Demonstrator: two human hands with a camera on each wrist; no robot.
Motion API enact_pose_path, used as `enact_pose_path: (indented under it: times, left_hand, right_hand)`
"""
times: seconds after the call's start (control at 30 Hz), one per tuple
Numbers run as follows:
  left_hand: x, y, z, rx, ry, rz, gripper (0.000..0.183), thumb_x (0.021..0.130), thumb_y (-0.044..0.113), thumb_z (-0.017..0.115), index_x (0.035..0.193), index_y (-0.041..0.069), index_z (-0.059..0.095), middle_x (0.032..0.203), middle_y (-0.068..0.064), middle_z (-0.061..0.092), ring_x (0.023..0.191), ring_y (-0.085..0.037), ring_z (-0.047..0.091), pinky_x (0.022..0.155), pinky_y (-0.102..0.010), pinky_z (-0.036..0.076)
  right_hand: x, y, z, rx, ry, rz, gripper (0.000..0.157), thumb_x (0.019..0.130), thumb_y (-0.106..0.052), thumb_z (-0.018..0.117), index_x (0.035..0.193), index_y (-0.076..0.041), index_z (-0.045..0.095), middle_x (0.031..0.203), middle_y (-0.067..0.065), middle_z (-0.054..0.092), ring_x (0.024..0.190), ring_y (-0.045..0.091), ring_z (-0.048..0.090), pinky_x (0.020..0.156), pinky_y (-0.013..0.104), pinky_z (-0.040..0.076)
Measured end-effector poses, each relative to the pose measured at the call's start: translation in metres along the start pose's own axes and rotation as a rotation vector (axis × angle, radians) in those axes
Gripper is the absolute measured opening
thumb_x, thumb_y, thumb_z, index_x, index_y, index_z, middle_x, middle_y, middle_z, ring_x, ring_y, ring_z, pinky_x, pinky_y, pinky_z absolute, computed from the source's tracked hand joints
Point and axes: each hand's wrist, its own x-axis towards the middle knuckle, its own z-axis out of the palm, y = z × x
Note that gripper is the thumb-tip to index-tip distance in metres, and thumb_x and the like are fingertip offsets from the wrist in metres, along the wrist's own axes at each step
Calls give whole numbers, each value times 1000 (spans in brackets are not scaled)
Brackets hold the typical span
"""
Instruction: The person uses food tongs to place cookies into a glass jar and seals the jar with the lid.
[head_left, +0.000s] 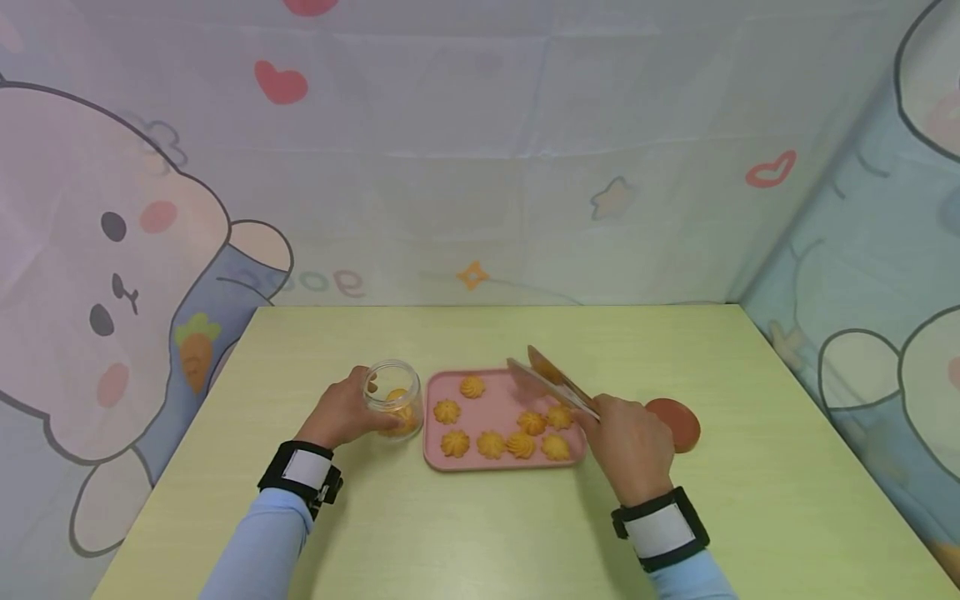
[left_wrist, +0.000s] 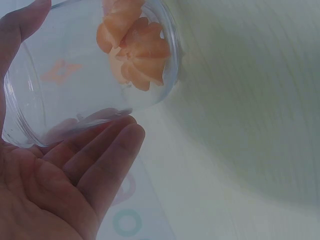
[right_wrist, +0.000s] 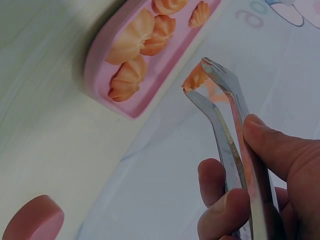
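8 cookies [head_left: 491, 444] sit on the pink tray [head_left: 483, 414]; left hand [head_left: 348, 412] grips the jar [left_wrist: 75, 92] beside it, right hand [head_left: 630, 442] grips tongs [right_wrist: 220, 77]. Jar-filling seems underway; next probably needs gentle tong pressure.

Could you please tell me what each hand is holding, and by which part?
The left hand holds the clear jar by its sides; the right hand holds the tongs by their arms, behind the tips.

I'm standing here looking at pale blue sleeves [head_left: 258, 546], plus a chunky black band [head_left: 273, 468] round each wrist, white panel [head_left: 307, 469] on top. Left one's got a black clip [head_left: 328, 486] around 4 o'clock, right one a black tab [head_left: 621, 523] at 9.
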Motion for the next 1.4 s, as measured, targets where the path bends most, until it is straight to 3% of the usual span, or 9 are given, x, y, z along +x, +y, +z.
enact_pose_path:
  times: [0.37, 0.73, 1.4]
  left_hand:
    - [-2, 1, -2, -3, -1, 10, 84, 64, 39, 84, 123, -6, 46, 120, -28, 62, 100, -36, 59, 83, -50, 50]
    - [-1, 0, -1, -1, -1, 9, 82, 63, 40, 85, 121, -5, 47, 119, -27, 62, 98, -35, 59, 81, -49, 51]
    - [0, 2, -1, -20, -11, -7, 84, 64, 40, 84, 123, -6, 46, 121, -29, 61, 101, -37, 59, 84, -51, 51]
  right_hand:
    - [6, -17, -13, 3, 53, -53, 35, 79, -40, 74, 86, -6, 73, 55, 6, 60, 39, 18, 45, 32, 29, 25]
    - [14, -51, -31, 16, 88, -150, 36, 78, -42, 74, 86, -7, 74, 50, 3, 55, 37, 15, 43, 31, 26, 25]
    - [18, -116, -36, -10, 47, -334, 33, 80, -44, 71, 67, -15, 63, 46, -4, 44, 39, 13, 41, 34, 24, 24]
